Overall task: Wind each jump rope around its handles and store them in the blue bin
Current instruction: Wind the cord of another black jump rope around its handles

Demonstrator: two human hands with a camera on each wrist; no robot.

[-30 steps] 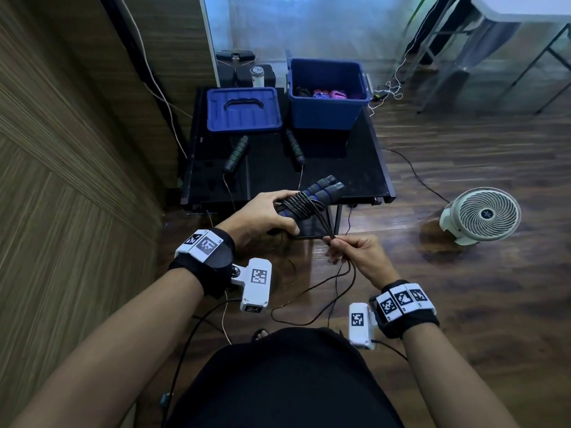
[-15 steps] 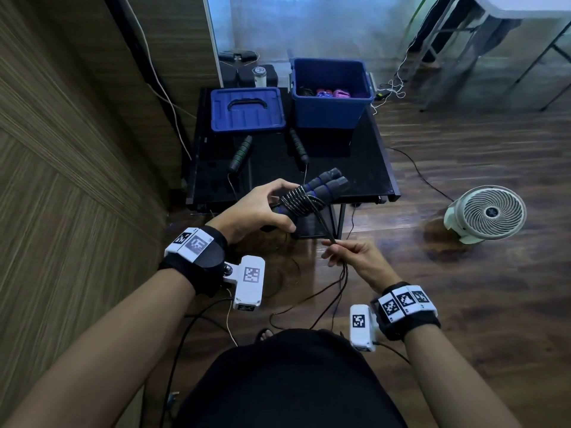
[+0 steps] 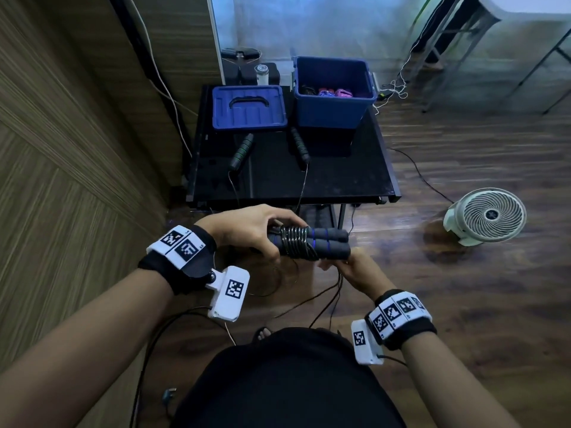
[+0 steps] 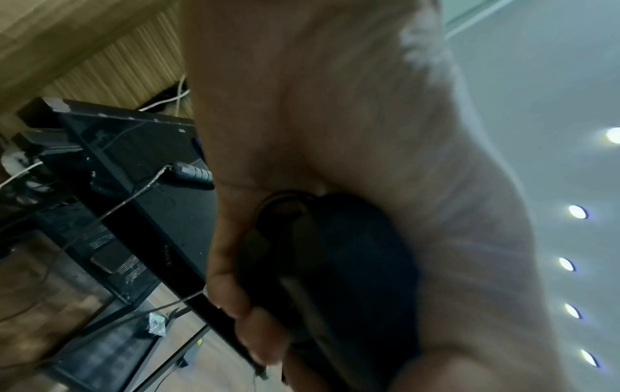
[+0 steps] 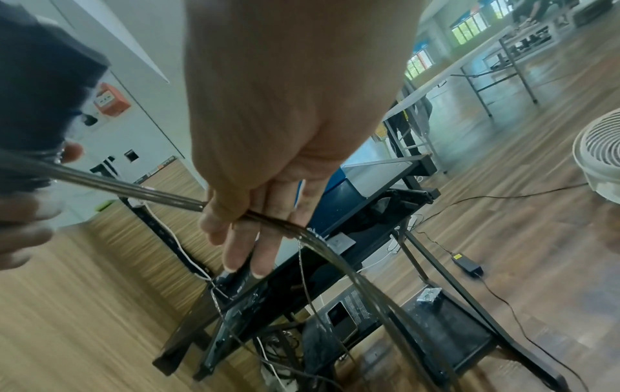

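My left hand (image 3: 256,233) grips a pair of dark handles with blue rings (image 3: 327,242), held level in front of me, with several turns of black rope (image 3: 296,242) wound round them. Just below the handles, my right hand (image 3: 349,267) pinches the loose rope (image 5: 161,197), which runs through its fingers (image 5: 241,238) and hangs toward the floor. In the left wrist view the handles (image 4: 335,265) lie dark in my palm. A second rope's green-ringed handles (image 3: 241,151) (image 3: 299,145) lie on the black table (image 3: 355,180). The blue bin (image 3: 332,106) stands at the table's back right with wound ropes inside.
The bin's blue lid (image 3: 248,108) lies left of the bin. A white fan (image 3: 488,216) stands on the wooden floor at the right. A wood-panelled wall runs along the left. Cables trail on the floor near the table legs.
My left hand has turned the handles from tilted up to level. My right hand has risen from below to just under the handles, bringing the rope with it.
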